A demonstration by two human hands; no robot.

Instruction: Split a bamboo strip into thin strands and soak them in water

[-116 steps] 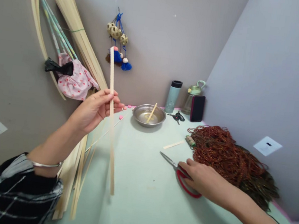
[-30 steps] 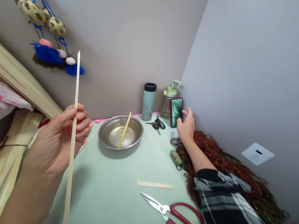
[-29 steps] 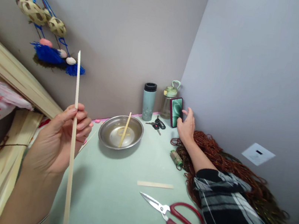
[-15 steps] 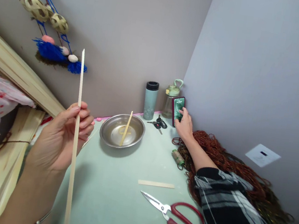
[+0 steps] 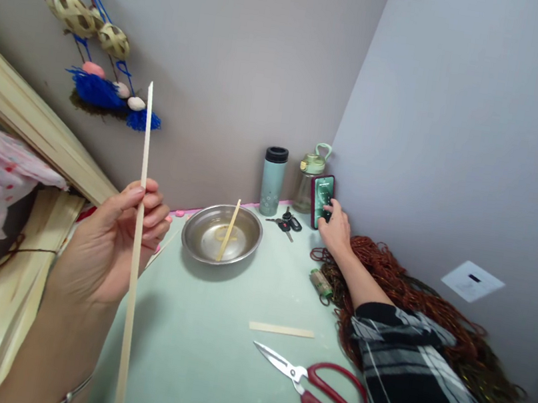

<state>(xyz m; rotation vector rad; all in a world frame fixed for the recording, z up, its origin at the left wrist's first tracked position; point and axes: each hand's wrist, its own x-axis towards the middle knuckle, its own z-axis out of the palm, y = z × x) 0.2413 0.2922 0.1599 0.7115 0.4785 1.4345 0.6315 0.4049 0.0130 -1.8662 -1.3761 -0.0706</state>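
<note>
My left hand (image 5: 114, 239) pinches a long, pale, flat wooden-looking strip (image 5: 138, 236) between thumb and fingers, holding it upright with its tip above the hand. My right hand (image 5: 336, 227) reaches to a smartphone (image 5: 319, 189) with a dark red case, which leans upright at the back. Its fingers are apart at the lit green screen; whether they touch it I cannot tell. Below lie a short pale strip (image 5: 281, 330) and red-handled scissors (image 5: 312, 386). A metal bowl (image 5: 191, 249) of water holds another strip (image 5: 228, 232), slanting up over the rim.
A teal tumbler (image 5: 272, 182), a clear green-lidded bottle (image 5: 303, 196) and keys (image 5: 286, 223) stand or lie near the wall. Brown cord (image 5: 390, 267) heaps under my right arm, beside a small spool (image 5: 321, 283). Bundled pale strips (image 5: 14, 285) lean at left; woven ornaments (image 5: 81, 18) hang above.
The view has shifted slightly. My right fingers have moved a little at the phone screen, where small dots now show. The left hand still holds the strip almost as before.
</note>
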